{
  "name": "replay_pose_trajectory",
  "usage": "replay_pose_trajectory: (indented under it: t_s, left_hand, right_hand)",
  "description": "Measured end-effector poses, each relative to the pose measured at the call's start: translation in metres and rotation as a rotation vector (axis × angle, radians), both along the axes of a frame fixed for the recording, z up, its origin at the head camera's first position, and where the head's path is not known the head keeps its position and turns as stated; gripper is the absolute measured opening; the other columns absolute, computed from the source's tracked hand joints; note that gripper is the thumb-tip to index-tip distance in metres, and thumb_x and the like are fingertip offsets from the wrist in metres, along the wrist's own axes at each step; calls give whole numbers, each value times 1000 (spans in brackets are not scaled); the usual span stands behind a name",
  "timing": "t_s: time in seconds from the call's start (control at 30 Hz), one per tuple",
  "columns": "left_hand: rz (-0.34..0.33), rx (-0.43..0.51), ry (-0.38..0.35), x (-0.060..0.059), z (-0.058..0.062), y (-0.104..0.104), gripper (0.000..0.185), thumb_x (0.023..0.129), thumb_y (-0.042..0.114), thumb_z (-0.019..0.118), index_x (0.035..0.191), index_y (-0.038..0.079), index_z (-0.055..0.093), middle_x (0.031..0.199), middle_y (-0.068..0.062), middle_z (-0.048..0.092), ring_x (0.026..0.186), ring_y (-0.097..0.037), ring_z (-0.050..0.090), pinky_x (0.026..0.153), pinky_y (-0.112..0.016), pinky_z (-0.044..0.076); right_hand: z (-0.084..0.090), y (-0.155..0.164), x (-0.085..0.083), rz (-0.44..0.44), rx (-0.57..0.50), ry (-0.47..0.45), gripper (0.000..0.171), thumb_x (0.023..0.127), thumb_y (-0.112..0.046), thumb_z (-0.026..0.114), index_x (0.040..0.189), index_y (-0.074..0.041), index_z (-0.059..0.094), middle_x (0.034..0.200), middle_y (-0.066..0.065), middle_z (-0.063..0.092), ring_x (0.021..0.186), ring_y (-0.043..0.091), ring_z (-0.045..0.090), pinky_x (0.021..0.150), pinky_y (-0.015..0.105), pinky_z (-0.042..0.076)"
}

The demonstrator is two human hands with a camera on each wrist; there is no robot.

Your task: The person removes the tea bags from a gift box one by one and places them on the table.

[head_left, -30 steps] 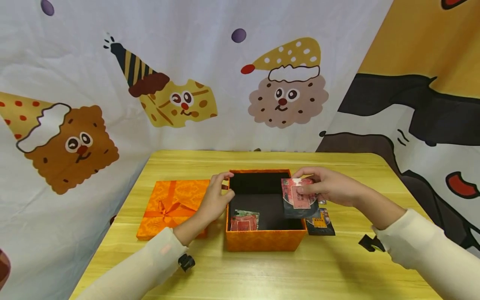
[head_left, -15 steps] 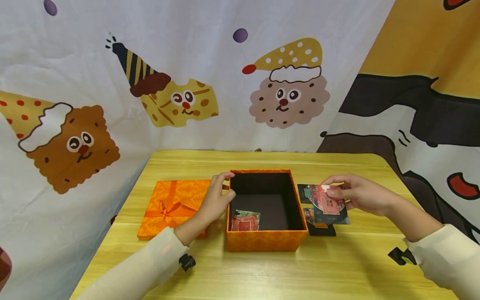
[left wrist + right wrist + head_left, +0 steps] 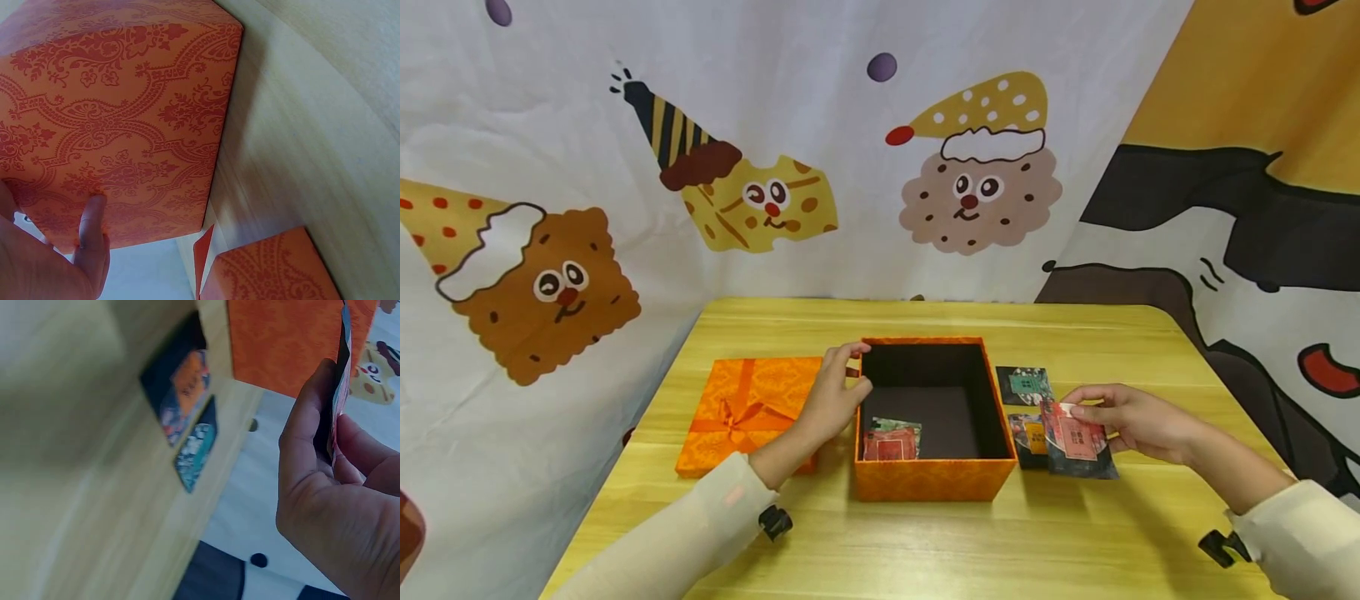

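An orange patterned box [image 3: 934,482] with a black inside stands uncovered on the table. My left hand [image 3: 831,400] holds its left wall near the back, with one finger [image 3: 92,222] against the outer face in the left wrist view. To the right of the box, my right hand [image 3: 1138,421] pinches a flat red and black sachet [image 3: 1078,446] between thumb and fingers, seen edge-on in the right wrist view. This sachet overlaps an orange-labelled sachet [image 3: 1030,437] lying on the table. Behind that lies a green-labelled sachet [image 3: 1024,385]. Red and green sachets [image 3: 891,444] lie inside the box at the front left.
The orange lid [image 3: 722,392] with its ribbon bow lies left of the box, partly behind my left forearm. Underneath is a yellow wood-grain table [image 3: 925,550]. A white cloth with printed cartoon figures [image 3: 977,200] hangs behind the table.
My right hand has carried the red and black sachet from over the box out to the right, then lower and toward the front. My left hand stays on the box.
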State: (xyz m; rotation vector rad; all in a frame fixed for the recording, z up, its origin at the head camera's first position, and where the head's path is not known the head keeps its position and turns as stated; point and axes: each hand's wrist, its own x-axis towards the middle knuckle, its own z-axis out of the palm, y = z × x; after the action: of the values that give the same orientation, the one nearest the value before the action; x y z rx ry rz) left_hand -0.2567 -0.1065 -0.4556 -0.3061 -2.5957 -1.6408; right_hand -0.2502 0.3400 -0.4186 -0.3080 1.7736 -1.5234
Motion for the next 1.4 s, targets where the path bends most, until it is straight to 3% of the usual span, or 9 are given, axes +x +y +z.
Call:
replay_pose_trajectory:
  t_s: [0.27,0.5,0.73,1.0,1.23,1.4]
  left_hand:
    - [-9,10,3,1,0,-1,49,96,6,59,144,10,52,138,-15,45,111,-35,57,80,-39,56]
    - [-6,5,1,1,-1,0,48,95,5,59,143,12,53,138,-14,45,111,-33,57,80,-38,56]
    - [-3,3,-2,1,-1,0,49,95,3,60,143,11,52,138,-14,45,111,-33,57,81,-39,56]
    - [-4,3,-1,1,0,0,50,95,5,59,144,8,52,139,-14,44,112,-32,56,81,-39,56]
    - [6,-9,0,0,0,1,50,95,4,60,144,10,52,138,-14,45,111,-33,57,81,-38,55]
    - [7,-10,6,-1,-1,1,51,95,4,60,144,9,52,137,-14,45,111,-34,57,81,-38,55]
  right_hand:
    - [-21,7,9,-18,20,-30,28,111,-18,45,129,-7,63,109,5,70,89,18,69,76,37,59]
    - [-33,5,15,0,53,-35,28,109,-17,49,127,-1,64,108,8,71,89,19,69,77,40,60]
    - [-45,3,21,9,82,-21,27,106,-14,54,123,4,66,102,6,73,83,15,67,71,35,59]
    - [-54,-7,27,-30,180,60,19,101,-10,63,111,6,66,84,1,69,68,9,59,61,29,52]
    - [-57,-13,30,5,164,148,21,98,-3,65,106,16,63,85,7,72,73,8,63,65,25,54]
    - [-62,-18,33,14,208,243,18,94,-1,70,101,14,66,84,8,68,71,8,59,62,24,52]
